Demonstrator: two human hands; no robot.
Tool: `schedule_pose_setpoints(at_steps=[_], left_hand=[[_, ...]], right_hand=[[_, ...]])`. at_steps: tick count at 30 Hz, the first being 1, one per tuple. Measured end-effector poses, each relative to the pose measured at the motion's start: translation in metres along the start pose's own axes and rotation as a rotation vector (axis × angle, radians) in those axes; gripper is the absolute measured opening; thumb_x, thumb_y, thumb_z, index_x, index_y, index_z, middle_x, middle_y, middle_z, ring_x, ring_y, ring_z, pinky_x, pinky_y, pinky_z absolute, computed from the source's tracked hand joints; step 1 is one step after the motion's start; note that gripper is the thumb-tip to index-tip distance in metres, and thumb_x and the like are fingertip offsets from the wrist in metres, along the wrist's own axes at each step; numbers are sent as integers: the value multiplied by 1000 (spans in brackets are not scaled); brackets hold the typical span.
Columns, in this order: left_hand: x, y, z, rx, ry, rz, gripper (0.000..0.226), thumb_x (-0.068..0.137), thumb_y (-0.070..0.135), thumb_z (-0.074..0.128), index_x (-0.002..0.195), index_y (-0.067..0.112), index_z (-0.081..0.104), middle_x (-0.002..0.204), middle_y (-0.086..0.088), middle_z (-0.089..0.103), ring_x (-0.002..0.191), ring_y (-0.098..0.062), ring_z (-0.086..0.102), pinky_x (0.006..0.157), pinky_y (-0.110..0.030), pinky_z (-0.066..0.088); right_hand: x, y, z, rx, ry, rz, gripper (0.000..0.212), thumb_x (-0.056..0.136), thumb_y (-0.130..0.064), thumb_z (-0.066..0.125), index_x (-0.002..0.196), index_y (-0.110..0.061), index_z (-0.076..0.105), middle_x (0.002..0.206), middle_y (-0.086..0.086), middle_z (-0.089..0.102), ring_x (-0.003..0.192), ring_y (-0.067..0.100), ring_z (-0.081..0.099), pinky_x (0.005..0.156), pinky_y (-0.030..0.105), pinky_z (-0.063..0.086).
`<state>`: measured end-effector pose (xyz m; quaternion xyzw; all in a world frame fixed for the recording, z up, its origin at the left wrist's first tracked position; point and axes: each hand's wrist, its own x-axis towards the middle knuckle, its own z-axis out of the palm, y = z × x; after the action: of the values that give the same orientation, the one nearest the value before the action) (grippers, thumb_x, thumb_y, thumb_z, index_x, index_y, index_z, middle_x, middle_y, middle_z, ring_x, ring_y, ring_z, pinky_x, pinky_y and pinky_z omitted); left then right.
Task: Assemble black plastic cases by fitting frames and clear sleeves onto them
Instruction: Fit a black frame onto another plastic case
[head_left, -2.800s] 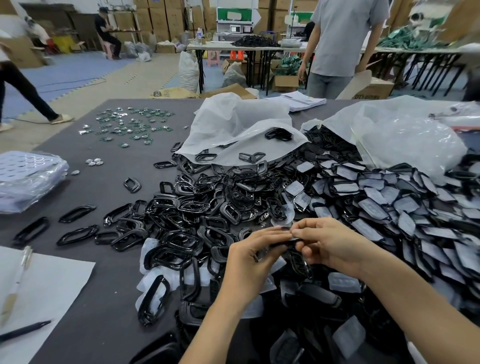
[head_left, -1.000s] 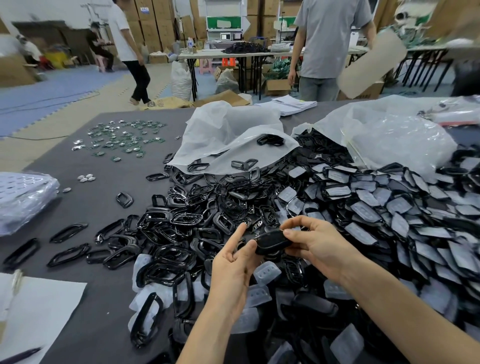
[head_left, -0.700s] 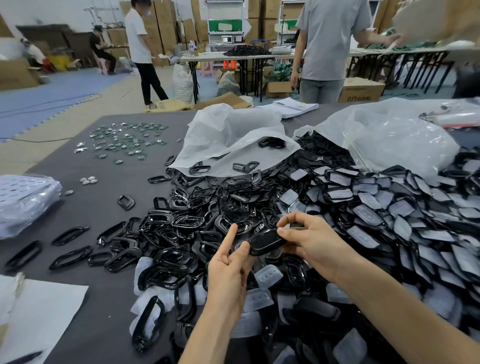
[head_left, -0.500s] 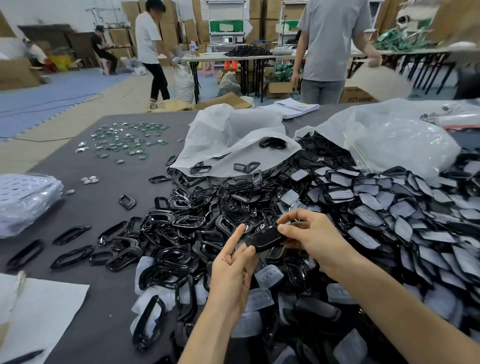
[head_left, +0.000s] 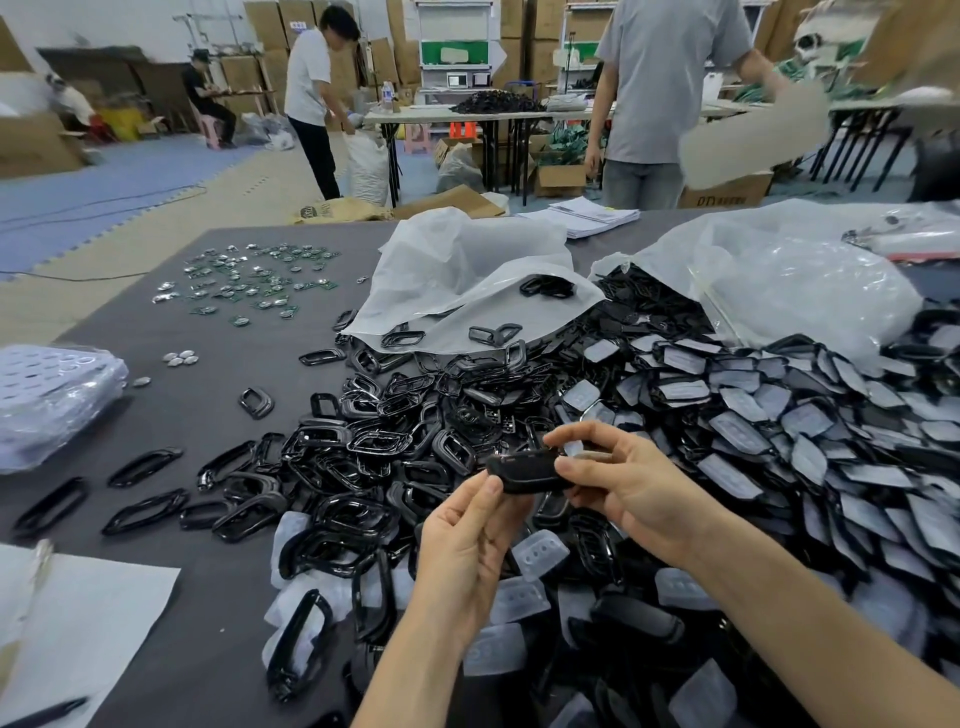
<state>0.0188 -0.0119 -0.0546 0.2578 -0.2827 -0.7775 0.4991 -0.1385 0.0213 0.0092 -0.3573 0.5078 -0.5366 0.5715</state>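
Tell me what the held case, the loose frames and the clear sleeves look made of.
Black case, pinched by the right hand: black plastic, fairly matte, showing only a dull sheen. Frames: glossy black plastic, with sharp white highlights along the rims. Clear sleeves: translucent and milky, probably soft silicone or thin plastic; moulded bumps show, but softness cannot be judged.
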Motion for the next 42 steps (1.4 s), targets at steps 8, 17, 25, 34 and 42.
schedule_pose_setpoints(at_steps=[8, 17, 25, 34, 42], left_hand=[[-5, -1, 0, 603, -42, 289, 25, 88, -1, 63, 92, 19, 78, 127, 13, 63, 105, -3, 65, 78, -15, 52], [-7, -1, 7, 572, 63, 304, 32, 85, -6, 65, 79, 23, 78, 79, -2, 76, 70, -7, 71, 63, -12, 51], [-10, -2, 7, 458, 47, 184, 24, 90, 4, 62, 75, 14, 76, 68, -8, 71, 48, -19, 63, 49, -24, 53], [-10, -6, 8, 482, 24, 170, 18, 96, -1, 51, 81, 2, 62, 63, -5, 68, 45, -22, 63, 49, -26, 54], [-10, -10, 5, 754, -17, 270, 24, 94, 11, 59, 71, 13, 65, 55, -7, 64, 46, -22, 63, 46, -34, 52]], right_hand=[[2, 3, -5, -197, 110, 88, 27, 87, 4, 59, 71, -12, 75, 66, 1, 69, 53, 6, 59, 53, 16, 48], [0, -2, -5, 34, 30, 194, 22, 89, 2, 49, 95, 6, 70, 80, 14, 69, 69, 16, 63, 62, 22, 54], [-4, 13, 4, -396, 141, -86, 17, 88, -14, 66, 74, -4, 62, 46, -2, 49, 41, 9, 41, 40, 16, 35], [-3, 20, 11, -553, 182, -183, 17, 91, -8, 60, 77, 1, 58, 62, 9, 54, 51, 18, 49, 55, 34, 45], [-11, 27, 10, -427, 109, -14, 19, 95, -9, 55, 77, -5, 59, 73, 17, 61, 62, 29, 62, 59, 39, 55]])
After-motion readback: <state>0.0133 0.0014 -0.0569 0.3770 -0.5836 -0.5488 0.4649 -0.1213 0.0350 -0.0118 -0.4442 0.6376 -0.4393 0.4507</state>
